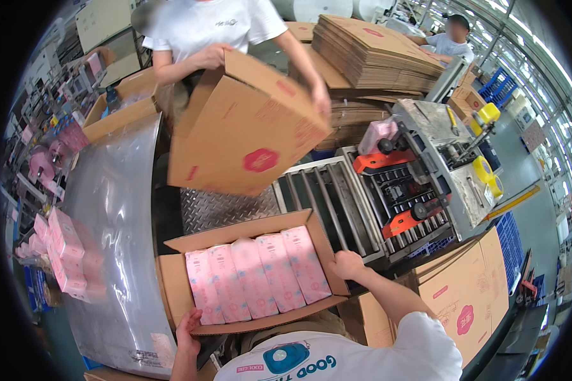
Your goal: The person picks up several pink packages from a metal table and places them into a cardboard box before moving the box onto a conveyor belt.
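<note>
Fingertips of left hand (187, 330) hidden under flap of open carton (178, 292). Right hand (348, 263) partly masked by carton corner. Lower layers beneath pink packs (254, 279) not visible. Co-worker's raised carton (245, 127) covering torso. Shelf items at far left too blurred to identify.

Open brown carton (178, 289) of pink packs (254, 279) at six o'clock; red-labelled empty carton (245, 130) at twelve; pink packs stacked (63, 251) at nine.
</note>
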### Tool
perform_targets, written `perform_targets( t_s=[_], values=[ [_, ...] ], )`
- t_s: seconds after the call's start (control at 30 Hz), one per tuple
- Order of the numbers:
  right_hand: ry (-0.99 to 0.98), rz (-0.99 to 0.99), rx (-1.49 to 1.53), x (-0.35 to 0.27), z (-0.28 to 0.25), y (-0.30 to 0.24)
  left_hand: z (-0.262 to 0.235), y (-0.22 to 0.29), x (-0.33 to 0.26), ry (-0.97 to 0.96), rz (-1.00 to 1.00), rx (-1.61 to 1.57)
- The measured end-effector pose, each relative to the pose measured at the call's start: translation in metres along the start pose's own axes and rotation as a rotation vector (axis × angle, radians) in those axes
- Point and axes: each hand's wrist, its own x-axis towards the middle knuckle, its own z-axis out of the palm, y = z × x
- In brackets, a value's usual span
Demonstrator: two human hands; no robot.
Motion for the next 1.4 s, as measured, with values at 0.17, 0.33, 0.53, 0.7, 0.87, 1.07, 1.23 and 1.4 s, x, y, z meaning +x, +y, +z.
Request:
perform_targets(
  t_s=[0.17,0.33,0.53,0.7,0.87,1.07,1.23,1.4],
  values=[
    [0.131,0.012,0.003,0.015,-0.051,0.057,0.07,-0.01,-0.011,-0.231,0.033,0.088],
    [0.089,0.171,-0.216,-0.01,-0.062,0.094,0.084,-0.009,0.027,0.245,1.034,1.362],
    [-0.219,0.008,-0.035,-0.009,0.037,0.106,0.177,-0.018,0.038,-0.661,0.422,0.581],
    [-0.414,-0.485,0.166,-0.027,0.042,0.124,0.199,-0.077,0.072,-0.683,1.006,1.827],
    [-0.629,-0.342,-0.242,0.0,-0.022,0.067,0.203,-0.039,0.119,-1.019,0.655,1.566],
    [0.285,0.219,-0.153,0.016,0.039,0.076,0.264,0.059,0.155,-0.326,0.892,0.728],
    [0.47,0.847,0.712,0.006,0.089,0.142,0.22,0.009,0.208,-0.276,0.577,0.737],
    [0.286,0.791,0.93,0.047,0.062,0.168,0.212,-0.087,0.142,0.004,0.542,1.25]
  ],
)
